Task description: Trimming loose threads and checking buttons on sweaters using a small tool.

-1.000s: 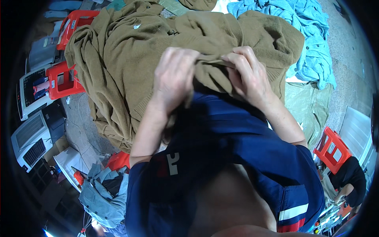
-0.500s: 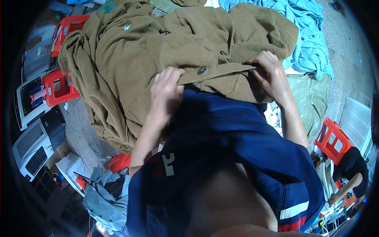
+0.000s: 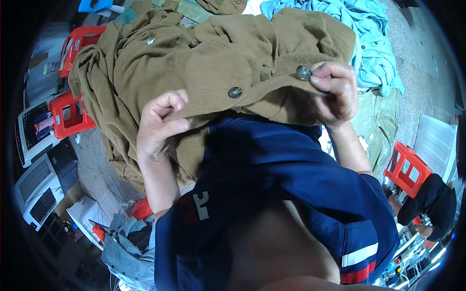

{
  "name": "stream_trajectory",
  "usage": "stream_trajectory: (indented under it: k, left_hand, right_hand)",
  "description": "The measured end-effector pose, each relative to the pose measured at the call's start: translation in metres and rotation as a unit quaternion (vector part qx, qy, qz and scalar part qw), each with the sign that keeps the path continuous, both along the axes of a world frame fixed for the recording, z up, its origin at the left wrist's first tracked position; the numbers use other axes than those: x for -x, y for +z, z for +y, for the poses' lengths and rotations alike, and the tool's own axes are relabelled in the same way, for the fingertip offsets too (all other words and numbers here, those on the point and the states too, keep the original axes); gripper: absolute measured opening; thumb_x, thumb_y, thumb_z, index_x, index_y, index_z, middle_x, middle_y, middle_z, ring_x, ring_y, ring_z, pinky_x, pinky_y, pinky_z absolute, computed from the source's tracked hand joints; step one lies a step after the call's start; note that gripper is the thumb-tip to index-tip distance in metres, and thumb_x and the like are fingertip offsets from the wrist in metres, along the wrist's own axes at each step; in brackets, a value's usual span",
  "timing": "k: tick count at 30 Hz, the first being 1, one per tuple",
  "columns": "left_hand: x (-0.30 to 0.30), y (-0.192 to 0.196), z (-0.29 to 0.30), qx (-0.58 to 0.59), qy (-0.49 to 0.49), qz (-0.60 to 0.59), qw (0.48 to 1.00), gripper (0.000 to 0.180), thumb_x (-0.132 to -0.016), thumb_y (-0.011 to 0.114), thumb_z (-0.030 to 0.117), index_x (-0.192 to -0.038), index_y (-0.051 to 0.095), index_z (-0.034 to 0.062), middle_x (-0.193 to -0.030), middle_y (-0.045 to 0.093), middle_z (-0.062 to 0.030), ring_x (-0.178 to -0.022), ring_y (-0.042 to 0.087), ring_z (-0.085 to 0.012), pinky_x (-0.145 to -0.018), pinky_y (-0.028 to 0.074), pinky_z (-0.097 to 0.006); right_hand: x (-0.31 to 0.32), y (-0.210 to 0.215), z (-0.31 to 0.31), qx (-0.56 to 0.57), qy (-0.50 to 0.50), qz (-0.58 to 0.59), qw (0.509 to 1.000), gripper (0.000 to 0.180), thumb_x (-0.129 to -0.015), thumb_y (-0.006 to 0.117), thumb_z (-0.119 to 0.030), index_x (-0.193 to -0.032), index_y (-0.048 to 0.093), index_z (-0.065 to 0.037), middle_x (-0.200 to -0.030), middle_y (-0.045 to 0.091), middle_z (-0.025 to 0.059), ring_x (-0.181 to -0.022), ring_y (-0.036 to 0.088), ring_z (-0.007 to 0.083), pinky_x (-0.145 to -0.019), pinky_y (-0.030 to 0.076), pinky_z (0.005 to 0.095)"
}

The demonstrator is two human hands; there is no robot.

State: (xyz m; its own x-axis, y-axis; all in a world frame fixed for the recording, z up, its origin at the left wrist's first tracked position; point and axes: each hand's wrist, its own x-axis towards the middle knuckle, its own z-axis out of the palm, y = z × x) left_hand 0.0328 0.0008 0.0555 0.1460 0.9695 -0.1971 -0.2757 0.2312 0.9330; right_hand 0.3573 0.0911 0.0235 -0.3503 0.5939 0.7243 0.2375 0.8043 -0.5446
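Observation:
A brown knit cardigan lies across my lap, its ribbed button band lifted toward me. My left hand pinches the band's left end between thumb and fingers. At the other end my right hand grips the band, its thumb and fingers beside a dark round button. Between the hands a second dark button sits on the band. More brown knitwear is heaped to the left, joined in folds with the cardigan, so I cannot tell where one piece ends.
Light blue knit garments lie at the far right, above a green sheet. Red stools stand on the left, and another red stool on the right, near a person in black. Grey-blue garments are piled at lower left.
My left hand has moved left and down along the band, turning palm inward. The right hand has lifted its end, bringing a button into view. The band is stretched wider.

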Motion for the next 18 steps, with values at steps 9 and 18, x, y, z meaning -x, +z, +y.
stream_trajectory:
  k: [9,18]
  left_hand:
    - [-0.046,0.027,0.045,-0.147,-0.012,0.121,0.982,0.02,-0.075,0.069,-0.001,-0.091,0.057,0.0034,-0.097,0.055,-0.0026,-0.085,0.053,-0.0103,-0.078,0.045,-0.024]
    - [-0.065,-0.018,0.039,-0.017,-0.123,0.161,0.979,0.03,-0.083,0.069,0.007,-0.111,0.063,-0.0023,-0.111,0.064,-0.0087,-0.105,0.058,-0.0195,-0.094,0.044,-0.033]
  right_hand:
    - [0.035,0.007,-0.003,-0.054,0.152,0.041,0.986,0.019,-0.075,0.069,0.005,-0.091,0.06,-0.001,-0.094,0.06,0.0125,-0.08,0.066,0.0278,-0.068,0.057,0.035]
    - [0.049,-0.026,-0.008,-0.02,0.122,0.104,0.987,0.01,-0.086,0.064,-0.004,-0.096,0.062,-0.003,-0.097,0.06,0.0134,-0.085,0.065,0.0296,-0.072,0.055,0.0407]
